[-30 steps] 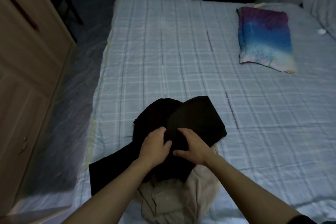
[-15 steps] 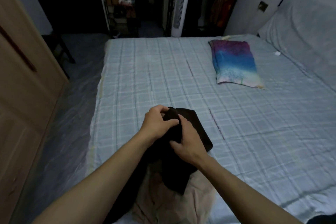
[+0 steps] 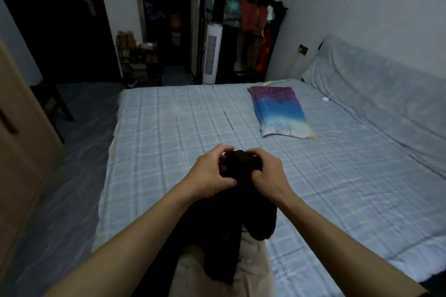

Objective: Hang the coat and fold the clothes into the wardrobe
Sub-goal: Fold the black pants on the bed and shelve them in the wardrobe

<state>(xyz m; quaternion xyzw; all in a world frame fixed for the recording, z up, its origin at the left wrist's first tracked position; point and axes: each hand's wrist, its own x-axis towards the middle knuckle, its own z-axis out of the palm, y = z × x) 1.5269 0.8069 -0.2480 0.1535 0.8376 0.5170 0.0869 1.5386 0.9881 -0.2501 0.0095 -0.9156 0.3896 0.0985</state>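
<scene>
We see the black garment (image 3: pixel 231 219) as a soft, matt cloth that gives back almost no light and hangs in loose folds. The beige garment (image 3: pixel 255 272) under it is a smoother woven cloth, also matt. The bed sheet (image 3: pixel 181 128) is a checked cloth, matt and a little wrinkled. The pillow (image 3: pixel 280 111) has a printed cloth cover. The wardrobe (image 3: pixel 21 164) looks like pale, smooth wood. The floor (image 3: pixel 72 176) is glossy, with streaks of reflected light. The tower fan (image 3: pixel 212 55) looks like smooth white plastic.
</scene>
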